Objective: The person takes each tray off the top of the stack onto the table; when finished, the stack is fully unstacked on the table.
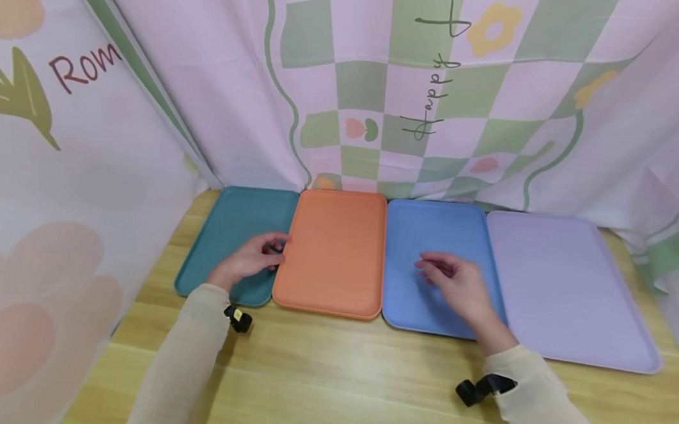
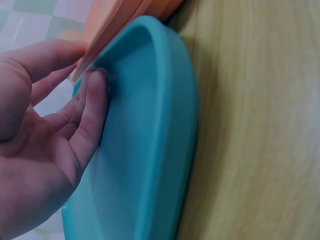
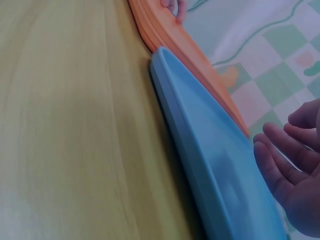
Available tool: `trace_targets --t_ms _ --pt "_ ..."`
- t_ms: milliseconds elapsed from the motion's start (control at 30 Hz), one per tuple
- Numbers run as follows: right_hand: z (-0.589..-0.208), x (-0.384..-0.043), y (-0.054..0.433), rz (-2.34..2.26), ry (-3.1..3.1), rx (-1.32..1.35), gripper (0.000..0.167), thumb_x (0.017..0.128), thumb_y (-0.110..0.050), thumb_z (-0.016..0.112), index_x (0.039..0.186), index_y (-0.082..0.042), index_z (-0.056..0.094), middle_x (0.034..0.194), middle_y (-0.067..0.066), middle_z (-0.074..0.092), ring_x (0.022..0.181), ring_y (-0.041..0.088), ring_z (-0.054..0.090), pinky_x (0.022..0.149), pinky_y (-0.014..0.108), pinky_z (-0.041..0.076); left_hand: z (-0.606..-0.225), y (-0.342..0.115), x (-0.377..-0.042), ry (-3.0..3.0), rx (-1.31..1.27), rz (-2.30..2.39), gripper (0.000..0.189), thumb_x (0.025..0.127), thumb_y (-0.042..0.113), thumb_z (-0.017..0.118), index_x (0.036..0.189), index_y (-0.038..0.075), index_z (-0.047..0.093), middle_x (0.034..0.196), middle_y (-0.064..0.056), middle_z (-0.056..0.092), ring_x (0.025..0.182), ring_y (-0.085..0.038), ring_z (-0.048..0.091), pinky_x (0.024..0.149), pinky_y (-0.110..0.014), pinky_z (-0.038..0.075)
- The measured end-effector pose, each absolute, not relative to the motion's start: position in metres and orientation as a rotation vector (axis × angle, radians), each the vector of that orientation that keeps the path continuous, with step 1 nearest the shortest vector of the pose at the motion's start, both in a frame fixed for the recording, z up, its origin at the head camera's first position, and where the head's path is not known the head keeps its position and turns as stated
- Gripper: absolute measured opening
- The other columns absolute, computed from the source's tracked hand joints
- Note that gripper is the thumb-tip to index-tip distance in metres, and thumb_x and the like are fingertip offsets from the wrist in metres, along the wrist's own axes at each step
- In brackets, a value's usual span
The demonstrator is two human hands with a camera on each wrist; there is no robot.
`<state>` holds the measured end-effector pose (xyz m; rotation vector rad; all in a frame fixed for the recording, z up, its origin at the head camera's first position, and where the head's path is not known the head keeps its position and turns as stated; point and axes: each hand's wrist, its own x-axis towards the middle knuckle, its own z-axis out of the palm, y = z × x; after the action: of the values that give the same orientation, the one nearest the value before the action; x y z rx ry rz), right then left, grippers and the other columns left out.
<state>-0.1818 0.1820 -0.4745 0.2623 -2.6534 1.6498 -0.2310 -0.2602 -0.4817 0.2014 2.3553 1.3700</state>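
My left hand [image 1: 255, 254] reaches over the teal tray [image 1: 253, 211] toward the left rim of the orange tray [image 1: 337, 257]. In the left wrist view, its thumb meets the orange rim [image 2: 102, 37], while the other fingers [image 2: 92, 112] lie close to the inside of the teal tray [image 2: 135, 125]; firm contact there is hard to tell. Over the blue tray [image 1: 431, 226] hovers my right hand [image 1: 457, 282], fingers loosely bent with nothing between them. The right wrist view shows it apart from the blue tray [image 3: 195, 115], whose side has a layered look.
A larger lilac tray [image 1: 572, 288] lies to the right of the blue one. All the trays stand side by side on a wooden table [image 1: 331, 378]. Patterned curtains [image 1: 357, 85] hang behind and at the left. Small black cameras [image 1: 241, 322] sit on both wrists.
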Motion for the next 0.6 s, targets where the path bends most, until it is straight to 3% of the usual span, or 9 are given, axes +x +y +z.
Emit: trace_targets --t_ms 267,600 --pt "-0.479 -0.187 0.158 1.633 -2.716 0.216 0.031 0.105 -0.009 0.07 0.13 0.009 0.072 0.114 0.027 0.079 0.083 0.006 0.074 0.07 0.02 0.059 -0.482 -0.263 -0.232 2.337 0.186 1.373 0.051 0.107 0.009 0.064 0.157 0.007 0.053 0.128 -0.017 0.055 0.097 -0.023 0.06 0.083 -0.032 0.057" --pt "-0.485 -0.194 0.138 1.719 -2.754 0.194 0.035 0.106 -0.009 0.067 0.134 0.011 0.068 0.111 0.028 0.077 0.079 0.018 0.075 0.068 0.024 0.06 -0.482 -0.263 -0.231 2.341 0.168 1.369 0.052 0.108 0.012 0.065 0.158 0.009 0.053 0.13 -0.018 0.055 0.1 -0.025 0.06 0.086 -0.034 0.057"
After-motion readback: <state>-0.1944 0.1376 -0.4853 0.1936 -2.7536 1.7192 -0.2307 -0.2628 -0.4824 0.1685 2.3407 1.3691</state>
